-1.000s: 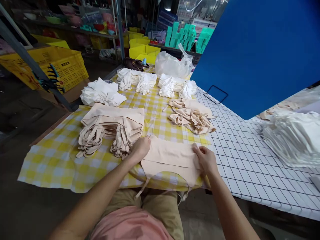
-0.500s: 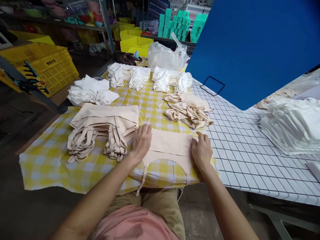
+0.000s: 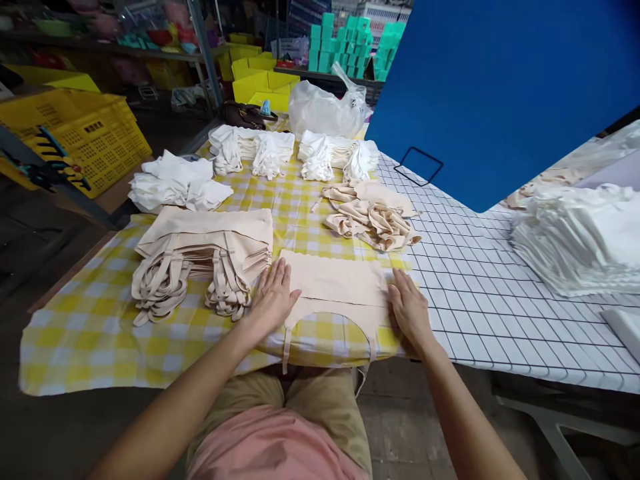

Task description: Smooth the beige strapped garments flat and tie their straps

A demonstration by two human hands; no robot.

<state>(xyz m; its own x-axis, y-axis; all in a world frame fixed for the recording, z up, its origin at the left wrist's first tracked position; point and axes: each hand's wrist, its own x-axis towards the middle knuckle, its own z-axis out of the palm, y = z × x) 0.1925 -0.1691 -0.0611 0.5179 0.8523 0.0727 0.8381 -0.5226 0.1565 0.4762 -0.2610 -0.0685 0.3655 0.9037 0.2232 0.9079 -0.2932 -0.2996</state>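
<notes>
A beige camisole top point(image 3: 335, 279) lies flat before me, its two thin straps toward the table's near edge. My left hand point(image 3: 274, 293) rests open on its left side, fingers stretched out. Along the right edge lies my right hand point(image 3: 411, 305), also open with fingers extended; whether it touches the fabric I cannot tell. Just left of the left hand sits a neat stack of beige camisoles point(image 3: 205, 233), straps looped down in two bunches. A crumpled heap of beige garments point(image 3: 373, 212) is beyond the flat one.
White folded stacks point(image 3: 253, 148) and a loose white pile point(image 3: 177, 183) stand farther back, before a plastic bag point(image 3: 327, 110). A blue board point(image 3: 480, 93) juts over the right rear. White garments point(image 3: 580, 233) are piled at right. A metal post point(image 3: 205, 53) rises at the left rear.
My left hand has slid slightly down and left, its fingers straightening. My right hand has moved outward to the garment's right edge. The camisole looks flatter.
</notes>
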